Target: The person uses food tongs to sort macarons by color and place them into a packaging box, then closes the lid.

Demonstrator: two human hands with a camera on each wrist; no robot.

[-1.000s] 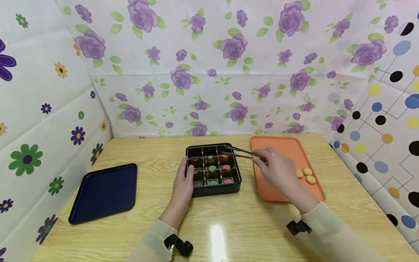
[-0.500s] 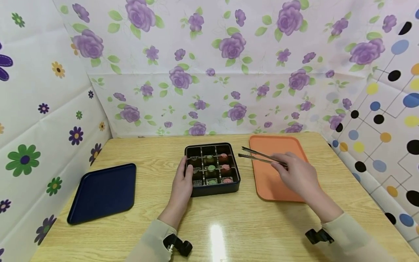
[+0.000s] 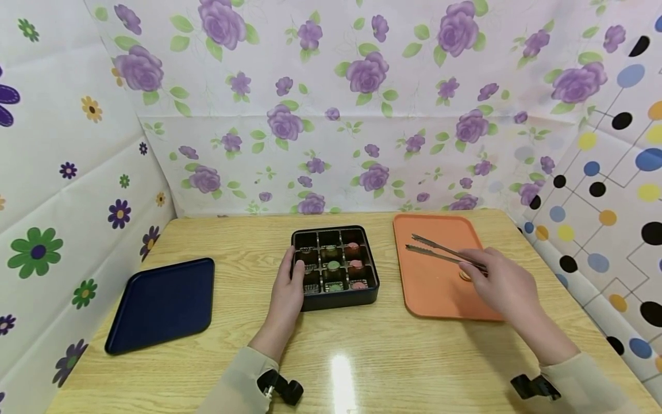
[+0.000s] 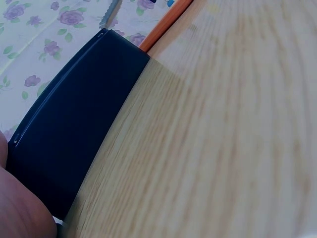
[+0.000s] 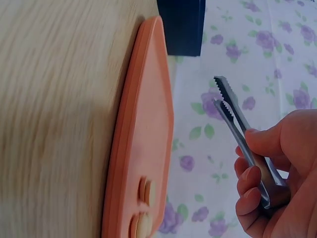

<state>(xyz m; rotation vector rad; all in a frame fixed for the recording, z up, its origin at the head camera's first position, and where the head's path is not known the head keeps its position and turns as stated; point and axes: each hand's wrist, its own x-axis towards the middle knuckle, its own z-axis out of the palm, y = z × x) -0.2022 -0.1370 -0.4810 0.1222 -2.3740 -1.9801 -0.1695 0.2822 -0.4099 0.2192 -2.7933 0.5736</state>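
A black compartment box (image 3: 335, 286) sits mid-table with green and pink round sweets in several cells. My left hand (image 3: 295, 271) grips its left wall, thumb over the rim; the left wrist view shows only the box's dark side (image 4: 74, 134). My right hand (image 3: 473, 269) pinches metal tongs (image 3: 442, 252) above the orange tray (image 3: 431, 293). The tong tips stand slightly apart and hold nothing, as the right wrist view of the tongs (image 5: 237, 121) also shows. Orange round cookies (image 5: 144, 191) lie on the tray (image 5: 141, 124); from the head my hand hides most of them.
A dark blue tray (image 3: 160, 305) lies at the table's left. Flowered sheets wall the back and left, a dotted sheet the right. Bare wood table (image 3: 362, 356) stretches in front of the box and tray.
My right hand has carried the empty tongs rightward, from over the box's back right cells to over the orange tray. My left hand has stayed on the box.
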